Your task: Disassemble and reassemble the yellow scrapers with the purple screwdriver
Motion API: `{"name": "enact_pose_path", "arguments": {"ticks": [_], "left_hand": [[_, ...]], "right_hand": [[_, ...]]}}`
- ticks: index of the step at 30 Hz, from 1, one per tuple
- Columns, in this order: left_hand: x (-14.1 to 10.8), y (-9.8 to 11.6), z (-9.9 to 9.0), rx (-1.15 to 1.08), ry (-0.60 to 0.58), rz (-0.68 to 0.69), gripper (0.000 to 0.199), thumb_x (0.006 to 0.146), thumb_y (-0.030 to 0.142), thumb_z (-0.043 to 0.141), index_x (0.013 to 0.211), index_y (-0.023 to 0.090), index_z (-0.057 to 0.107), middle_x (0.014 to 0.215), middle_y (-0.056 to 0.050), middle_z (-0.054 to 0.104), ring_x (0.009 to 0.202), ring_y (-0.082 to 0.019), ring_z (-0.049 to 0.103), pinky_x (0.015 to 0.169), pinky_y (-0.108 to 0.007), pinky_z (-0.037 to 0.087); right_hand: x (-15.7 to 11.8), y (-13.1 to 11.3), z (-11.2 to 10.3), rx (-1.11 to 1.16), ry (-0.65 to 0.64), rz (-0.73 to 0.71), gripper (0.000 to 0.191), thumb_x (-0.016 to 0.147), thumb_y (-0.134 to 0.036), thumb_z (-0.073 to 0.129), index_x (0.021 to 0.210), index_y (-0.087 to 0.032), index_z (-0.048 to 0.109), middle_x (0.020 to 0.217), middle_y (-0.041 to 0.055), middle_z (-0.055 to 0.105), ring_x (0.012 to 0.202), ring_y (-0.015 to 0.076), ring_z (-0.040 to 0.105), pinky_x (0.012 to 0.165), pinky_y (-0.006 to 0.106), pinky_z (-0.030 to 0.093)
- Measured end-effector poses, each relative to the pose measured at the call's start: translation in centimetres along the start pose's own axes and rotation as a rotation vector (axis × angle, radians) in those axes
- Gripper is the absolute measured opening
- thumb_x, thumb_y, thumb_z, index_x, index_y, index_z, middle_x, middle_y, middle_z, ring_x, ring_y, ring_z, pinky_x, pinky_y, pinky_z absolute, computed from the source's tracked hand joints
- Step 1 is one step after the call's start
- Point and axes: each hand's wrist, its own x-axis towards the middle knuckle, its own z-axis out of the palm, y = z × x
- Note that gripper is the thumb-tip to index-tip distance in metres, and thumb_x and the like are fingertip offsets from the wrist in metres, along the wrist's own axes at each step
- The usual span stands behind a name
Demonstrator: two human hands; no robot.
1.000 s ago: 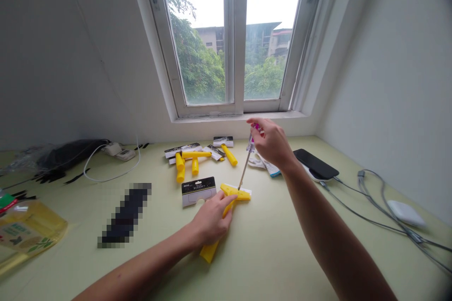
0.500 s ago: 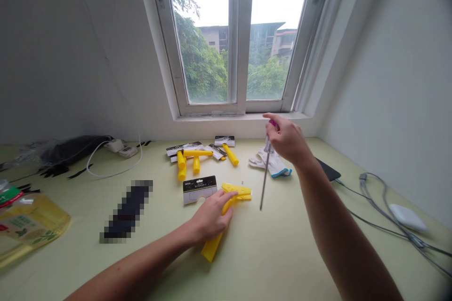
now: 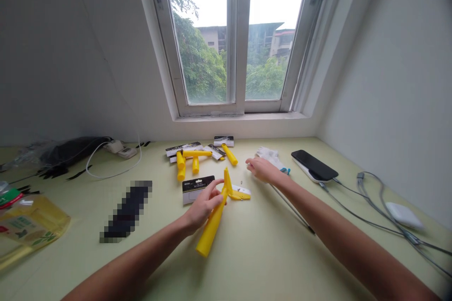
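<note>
My left hand (image 3: pixel 205 201) grips a yellow plastic scraper (image 3: pixel 209 234) near its head, with the handle slanting toward me. The head is split apart: one yellow piece stands upright, and a yellow plate (image 3: pixel 242 195) lies flat on the desk with a white part behind it. Tiny metal bits, perhaps screws, lie around the plate. My right hand (image 3: pixel 261 169) is low over the desk in front of a white glove (image 3: pixel 267 154), its fingers curled. A screwdriver's long shaft (image 3: pixel 293 210) comes out beneath the wrist, pointing toward the lower right; its handle is hidden by the hand.
Several yellow handles (image 3: pixel 196 164) and black-and-white cards lie at the back. Another card (image 3: pixel 190 193) sits beside my left hand. A phone (image 3: pixel 314 164), cables (image 3: pixel 374 207) and a white case (image 3: pixel 404 215) are at right. An oil bottle (image 3: pixel 38 221) stands at left.
My right hand has come down from above the glove, and the screwdriver has swung from upright to nearly flat. The scraper's head has come apart, with one piece now on the desk.
</note>
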Motion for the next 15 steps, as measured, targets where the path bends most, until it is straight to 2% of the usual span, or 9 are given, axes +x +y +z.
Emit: {"name": "enact_pose_path", "arguments": {"ticks": [4, 8, 10, 12, 15], "left_hand": [[-0.7, -0.4, 0.3, -0.294, -0.106, -0.142, 0.068, 0.084, 0.03, 0.042, 0.145, 0.033, 0.012, 0.1, -0.005, 0.059, 0.058, -0.012, 0.056, 0.051, -0.025, 0.046], [-1.1, -0.9, 0.7, -0.35, -0.09, -0.124, 0.075, 0.083, 0.032, 0.049, 0.144, 0.039, 0.005, 0.097, -0.003, 0.059, 0.053, -0.013, 0.058, 0.044, -0.025, 0.047], [-1.1, -1.2, 0.9, -0.3, -0.039, -0.071, 0.072, 0.084, 0.036, 0.053, 0.143, 0.033, 0.012, 0.089, -0.001, 0.06, 0.049, -0.012, 0.056, 0.042, -0.024, 0.045], [-0.9, -1.4, 0.9, -0.21, 0.004, -0.006, 0.059, 0.085, 0.039, 0.053, 0.137, 0.023, 0.029, 0.08, -0.001, 0.06, 0.045, -0.012, 0.055, 0.042, -0.024, 0.044], [-0.6, -1.6, 0.8, -0.072, 0.034, 0.097, 0.035, 0.088, 0.04, 0.05, 0.112, 0.014, 0.051, 0.072, -0.002, 0.06, 0.045, -0.011, 0.054, 0.046, -0.025, 0.043]], "right_hand": [[-0.2, -0.4, 1.0, -0.032, -0.003, -0.018, 0.026, 0.087, -0.025, 0.054, 0.107, -0.015, 0.065, 0.101, 0.0156, 0.068, 0.09, 0.0251, 0.063, 0.077, 0.032, 0.043], [-2.2, -2.1, 0.3, -0.026, 0.075, -0.097, 0.025, 0.091, -0.027, 0.049, 0.104, -0.014, 0.065, 0.109, 0.0175, 0.063, 0.105, 0.0278, 0.056, 0.091, 0.039, 0.039], [-3.5, -3.2, 0.1, 0.007, 0.093, -0.163, 0.023, 0.092, -0.028, 0.047, 0.101, -0.017, 0.065, 0.108, 0.0126, 0.063, 0.104, 0.0239, 0.055, 0.094, 0.036, 0.039], [-4.8, -4.2, 0.2, 0.066, 0.078, -0.237, 0.02, 0.092, -0.03, 0.048, 0.099, -0.02, 0.065, 0.104, 0.0076, 0.064, 0.099, 0.0191, 0.057, 0.091, 0.03, 0.042], [-6.0, -5.1, 1.1, 0.176, 0.059, -0.341, 0.021, 0.086, -0.033, 0.058, 0.104, -0.023, 0.064, 0.103, 0.0052, 0.063, 0.095, 0.0175, 0.057, 0.085, 0.028, 0.045]]}}
